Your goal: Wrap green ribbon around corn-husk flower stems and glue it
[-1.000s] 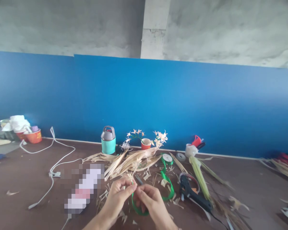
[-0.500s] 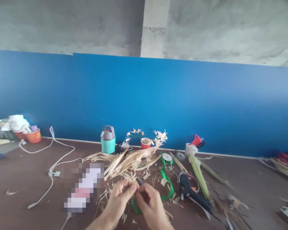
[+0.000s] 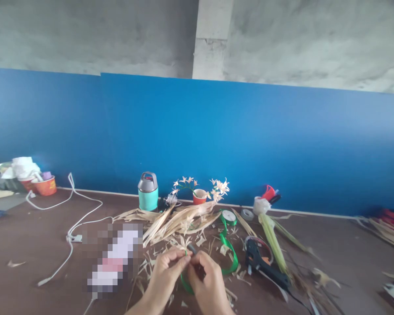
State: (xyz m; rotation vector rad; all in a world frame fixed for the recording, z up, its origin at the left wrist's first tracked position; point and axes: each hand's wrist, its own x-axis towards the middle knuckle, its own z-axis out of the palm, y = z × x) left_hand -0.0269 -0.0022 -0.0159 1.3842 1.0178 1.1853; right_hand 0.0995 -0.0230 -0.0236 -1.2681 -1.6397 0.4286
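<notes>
My left hand (image 3: pixel 166 273) and my right hand (image 3: pixel 207 280) meet low in the middle of the view, fingertips pinched together. Between them is a small dried-leaf flower (image 3: pixel 184 243) on a thin stem, with a loop of green ribbon (image 3: pixel 185 283) hanging below the fingers. The ribbon runs right and back across the brown table (image 3: pixel 36 245) to its spool (image 3: pixel 229 216). A pile of dried leaf strips (image 3: pixel 177 218) lies just beyond my hands.
A black glue gun (image 3: pixel 261 262) lies right of my hands beside a green leaf bundle (image 3: pixel 273 240). At the blue wall stand a teal flask (image 3: pixel 148 191), a red cup of leaf flowers (image 3: pixel 199 196) and tape rolls (image 3: pixel 248 214). A white cable (image 3: pixel 72 227) and cups (image 3: pixel 44 185) lie left.
Both hands have drawn slightly lower and closer together, still pinching the flower stem and ribbon. Nothing else on the table has moved.
</notes>
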